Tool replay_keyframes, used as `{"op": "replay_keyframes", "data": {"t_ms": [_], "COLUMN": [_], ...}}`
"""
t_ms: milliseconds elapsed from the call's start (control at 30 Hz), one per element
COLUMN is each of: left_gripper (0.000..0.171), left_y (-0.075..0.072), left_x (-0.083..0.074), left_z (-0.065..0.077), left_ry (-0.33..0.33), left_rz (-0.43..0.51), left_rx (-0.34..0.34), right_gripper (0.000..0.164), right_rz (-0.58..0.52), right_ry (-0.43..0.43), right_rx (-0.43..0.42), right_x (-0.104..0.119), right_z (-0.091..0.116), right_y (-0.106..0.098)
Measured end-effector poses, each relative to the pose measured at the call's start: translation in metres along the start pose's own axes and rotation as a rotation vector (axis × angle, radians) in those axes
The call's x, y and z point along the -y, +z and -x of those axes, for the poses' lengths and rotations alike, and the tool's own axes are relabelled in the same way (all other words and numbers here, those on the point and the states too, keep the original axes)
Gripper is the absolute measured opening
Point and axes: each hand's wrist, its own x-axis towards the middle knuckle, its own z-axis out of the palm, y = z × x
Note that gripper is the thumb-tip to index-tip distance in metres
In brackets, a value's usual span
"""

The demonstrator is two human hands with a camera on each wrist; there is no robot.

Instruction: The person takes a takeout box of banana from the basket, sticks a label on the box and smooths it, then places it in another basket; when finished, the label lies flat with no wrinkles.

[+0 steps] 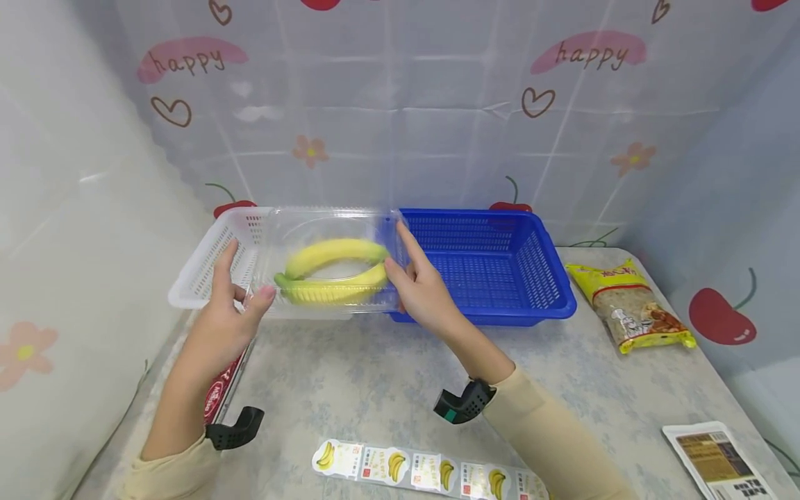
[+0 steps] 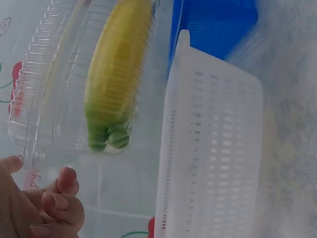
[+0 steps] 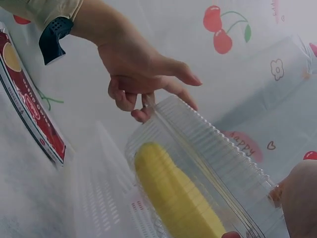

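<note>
A clear plastic clamshell box (image 1: 331, 229) with two yellow bananas (image 1: 337, 292), greenish at their ends, is held above a white basket (image 1: 196, 278). My right hand (image 1: 425, 285) grips the box's right side, thumb at the front and a finger reaching up the edge. At the left side is my left hand (image 1: 225, 319), its thumb and index finger spread apart. In the right wrist view, the left hand (image 3: 141, 74) has fingertips at the box corner while the thumb stands off it. Other left fingers (image 2: 62, 208) curl loosely in the left wrist view.
A blue basket (image 1: 481, 319) stands right of the white one. Farther right lies a yellow food bag (image 1: 631, 305), with a white-edged packet (image 1: 719, 458) nearer. A strip of banana stickers (image 1: 425, 472) lies at the front. Beneath my left arm is a red box (image 1: 221, 392).
</note>
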Motion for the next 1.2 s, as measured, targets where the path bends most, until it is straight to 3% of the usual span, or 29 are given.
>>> {"op": "replay_keyframes", "data": {"t_ms": [333, 867, 1200], "left_gripper": [0.097, 0.108, 0.109], "left_y": [0.01, 0.016, 0.017], "left_x": [-0.013, -0.018, -0.02], "left_z": [0.003, 0.016, 0.033], "left_ry": [0.007, 0.028, 0.021], "left_rz": [-0.041, -0.05, -0.055], "left_rx": [0.078, 0.071, 0.08], "right_gripper": [0.061, 0.065, 0.082], "right_rz": [0.006, 0.012, 0.035], "right_ry": [-0.006, -0.009, 0.003], "right_rx": [0.0, 0.019, 0.06], "right_x": [-0.001, -0.002, -0.002], "right_z": [0.014, 0.036, 0.054], "right_y": [-0.006, -0.008, -0.011]}}
